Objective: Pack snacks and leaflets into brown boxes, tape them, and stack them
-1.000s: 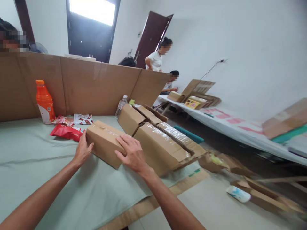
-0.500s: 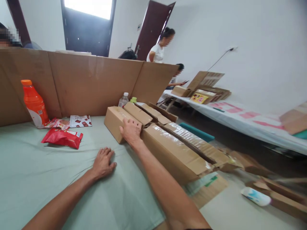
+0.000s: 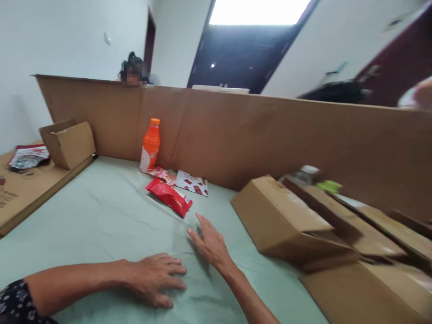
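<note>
My left hand (image 3: 157, 279) lies palm down on the pale green cloth (image 3: 91, 225), fingers spread, holding nothing. Just above the cloth, or touching it, is my right hand (image 3: 212, 245), open with thumb and fingers apart; I cannot tell if it makes contact. Past its fingertips lies a shiny red packet (image 3: 170, 196). Behind that are a smaller pink-red packet (image 3: 164, 175) and a flat white pouch with brown squares (image 3: 192, 182). An orange bottle (image 3: 150, 146) with an orange cap stands upright beside them.
Closed cardboard boxes (image 3: 280, 216) sit in rows on the right, with a clear bottle (image 3: 307, 174) and a green cap (image 3: 329, 186) behind. A cardboard wall (image 3: 236, 135) spans the back. An open box (image 3: 72, 141) stands at left. A person's head (image 3: 133, 69) shows beyond the wall.
My view has swung left. My right hand has come off the cardboard box and moved left over the cloth, near the red packet. My left hand stays on the cloth, now turned rightward.
</note>
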Tool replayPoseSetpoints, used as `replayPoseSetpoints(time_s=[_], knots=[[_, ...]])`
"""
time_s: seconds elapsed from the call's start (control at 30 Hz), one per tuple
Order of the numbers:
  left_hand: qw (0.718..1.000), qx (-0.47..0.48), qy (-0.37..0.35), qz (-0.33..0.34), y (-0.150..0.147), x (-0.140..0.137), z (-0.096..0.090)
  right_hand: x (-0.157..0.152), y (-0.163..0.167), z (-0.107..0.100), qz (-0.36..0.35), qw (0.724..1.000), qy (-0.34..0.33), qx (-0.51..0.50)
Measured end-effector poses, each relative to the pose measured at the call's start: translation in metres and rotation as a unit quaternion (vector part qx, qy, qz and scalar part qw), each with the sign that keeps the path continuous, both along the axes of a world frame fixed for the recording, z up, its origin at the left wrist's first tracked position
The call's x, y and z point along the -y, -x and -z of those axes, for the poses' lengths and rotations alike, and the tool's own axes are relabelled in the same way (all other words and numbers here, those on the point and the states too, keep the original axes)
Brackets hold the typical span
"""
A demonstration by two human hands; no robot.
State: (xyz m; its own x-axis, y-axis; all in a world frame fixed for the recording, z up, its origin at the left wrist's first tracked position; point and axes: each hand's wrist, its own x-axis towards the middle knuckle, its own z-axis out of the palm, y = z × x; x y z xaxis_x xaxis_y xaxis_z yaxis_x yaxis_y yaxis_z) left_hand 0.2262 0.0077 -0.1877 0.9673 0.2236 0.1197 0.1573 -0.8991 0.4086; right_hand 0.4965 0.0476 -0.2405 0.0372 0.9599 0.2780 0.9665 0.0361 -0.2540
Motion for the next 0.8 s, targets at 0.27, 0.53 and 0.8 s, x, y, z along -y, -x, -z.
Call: replayPoseSetpoints(time_s=[0.27, 0.53, 0.8], knots=[[0.919, 0.11, -0.13, -0.355, 0.186, -0.099, -0.072, -0.054, 0.053, 0.008, 0.006, 1.0, 0.002, 0.012], [0.701, 0.19, -0.24, -0.644, 0.288, -0.221, -0.194, -0.055, 0.04, 0.031, 0.021, 0.999, -0.012, 0.033], [0.779, 0.125, -0.19, -0.584, 0.268, -0.193, -0.179, -0.052, 0.056, 0.007, 0.035, 0.999, -0.004, 0.025]])
